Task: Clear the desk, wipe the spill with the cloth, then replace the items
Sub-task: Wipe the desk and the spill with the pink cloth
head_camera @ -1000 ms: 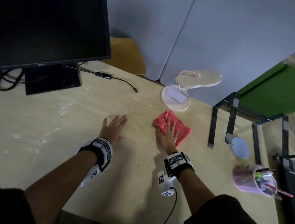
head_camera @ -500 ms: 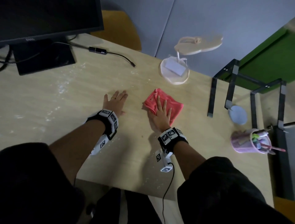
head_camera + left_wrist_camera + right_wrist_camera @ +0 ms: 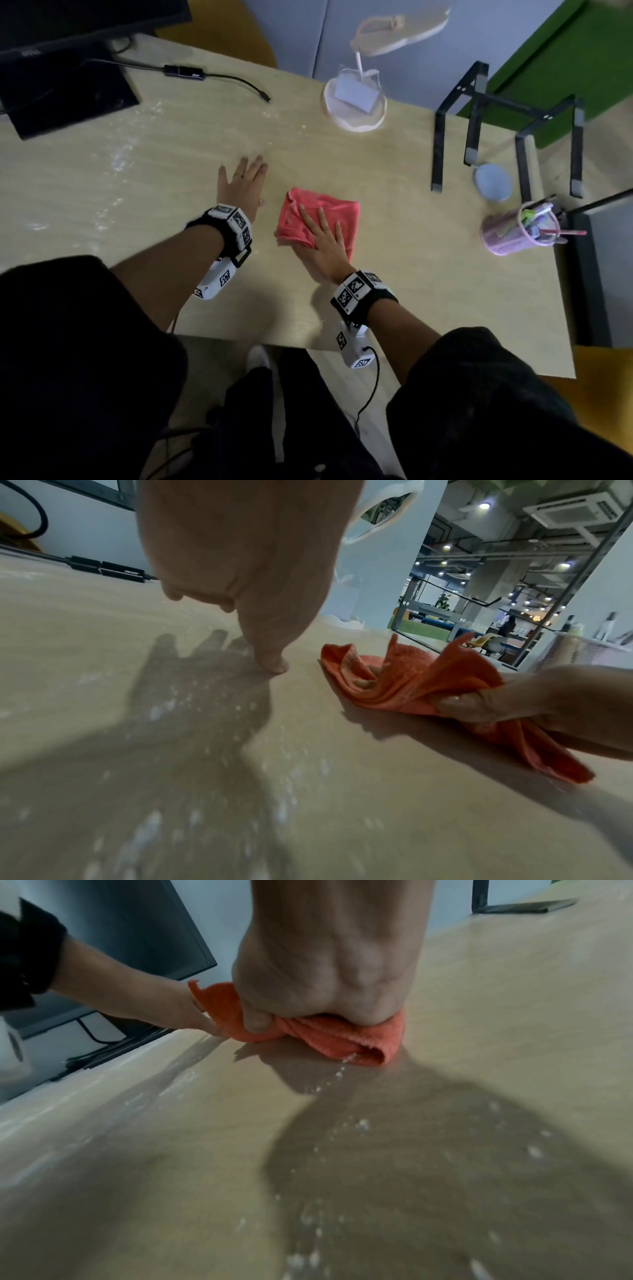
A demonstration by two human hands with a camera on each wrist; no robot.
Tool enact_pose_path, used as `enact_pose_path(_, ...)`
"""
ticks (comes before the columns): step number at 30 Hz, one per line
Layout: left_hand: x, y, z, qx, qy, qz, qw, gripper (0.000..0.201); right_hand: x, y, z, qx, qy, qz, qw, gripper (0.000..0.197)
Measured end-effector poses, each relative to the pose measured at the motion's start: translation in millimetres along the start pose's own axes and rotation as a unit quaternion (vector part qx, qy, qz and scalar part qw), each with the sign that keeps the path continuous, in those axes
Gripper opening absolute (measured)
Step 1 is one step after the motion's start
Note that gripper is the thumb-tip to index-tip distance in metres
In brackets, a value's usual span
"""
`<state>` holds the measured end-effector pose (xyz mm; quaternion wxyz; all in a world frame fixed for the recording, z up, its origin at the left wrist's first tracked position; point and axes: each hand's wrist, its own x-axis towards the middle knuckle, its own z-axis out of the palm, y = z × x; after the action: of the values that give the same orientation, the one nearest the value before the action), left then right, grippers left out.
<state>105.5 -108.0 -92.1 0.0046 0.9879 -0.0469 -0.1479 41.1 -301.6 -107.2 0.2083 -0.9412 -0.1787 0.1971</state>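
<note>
Cloth (image 3: pixel 322 215), red and crumpled, lies on the desk (image 3: pixel 428 274) under the right hand (image 3: pixel 323 241), which presses it down with fingers (image 3: pixel 321 219) spread flat across its top. In the wrist views the right thumb (image 3: pixel 459 706) curls against the near fold of the cloth (image 3: pixel 342 1039), pinching a bunch of it against the palm, so this hand (image 3: pixel 329 961) grips the cloth while it bears down. The cloth's far edge sticks out past the fingertips, and a rumpled corner stands up on the side toward the left hand.

The left hand (image 3: pixel 241 185) rests on the desk just beside the cloth, on its left, palm down with straight fingers, holding nothing. Its thumb (image 3: pixel 270 653) touches the wood a little short of the cloth's (image 3: pixel 404 674) nearest corner; the two are close but apart.

White specks and wet streaks of the spill (image 3: pixel 116 161) lie on the desk to the left of the left hand and farther out toward the monitor (image 3: pixel 68 44). More droplets (image 3: pixel 359 1123) dot the wood on the near side of the right hand, trailing from the cloth's edge.

Beyond the right hand stands a lamp (image 3: pixel 356 102). Well off to its right are a black stand (image 3: pixel 507 137), a round blue coaster (image 3: pixel 493 181) and a pink pen cup (image 3: pixel 517 233).
</note>
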Motion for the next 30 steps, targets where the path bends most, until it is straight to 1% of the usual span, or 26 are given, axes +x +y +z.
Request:
enact_pose_path(3, -24.5, 10.0, 10.1, -0.031, 0.017, 0.043, 0.998, 0.067, -12.1, 6.6, 5.3, -0.004, -0.004, -0.022, 1.0, 0.077)
enact_pose_path(5, -46.1, 17.9, 18.3, -0.047, 0.012, 0.08, 0.996, 0.067, -21.5, 12.4, 6.1, -0.014, -0.011, -0.034, 0.999, 0.079)
enact_pose_path(10, -96.7, 27.8, 37.8, -0.074, -0.043, 0.162, 0.983, 0.092, -52.8, 29.7, 2.1, -0.018, -0.03, -0.056, 0.998, 0.064)
enact_pose_path(12, -110.6, 27.2, 42.6, -0.067, -0.064, 0.178, 0.98, 0.1, -67.4, 36.9, 2.2, -0.014, -0.029, -0.057, 0.998, 0.065)
enact_pose_path(14, -117.9, 26.4, 44.7, -0.048, -0.076, 0.189, 0.978, 0.106, -81.0, 43.9, 2.0, -0.008, -0.027, -0.051, 0.998, 0.072)
enact_pose_path(16, -119.6, 26.7, 44.7, -0.029, -0.08, 0.186, 0.979, 0.11, -94.4, 52.5, 3.8, -0.009, -0.021, -0.043, 0.999, 0.081)
enact_pose_path(18, -118.5, 30.1, 43.3, -0.02, -0.084, 0.174, 0.981, 0.112, -109.3, 60.5, 6.1, -0.011, -0.009, -0.033, 0.999, 0.086)
enact_pose_path(22, -116.5, 44.8, 36.9, 0.003, -0.106, 0.135, 0.985, 0.114, -138.2, 73.0, 14.6, -0.009, 0.021, 0.004, 1.0, 0.082)
enact_pose_path(25, -119.0, 55.0, 33.3, 0.019, -0.122, 0.105, 0.987, 0.112, -151.3, 73.2, 25.0, -0.005, 0.04, 0.045, 0.998, 0.073)
enact_pose_path(30, -130.2, 64.7, 36.2, 0.03, -0.106, 0.075, 0.991, 0.103, -171.0, 55.9, 36.9, 0.041, 0.071, 0.119, 0.99, 0.07)
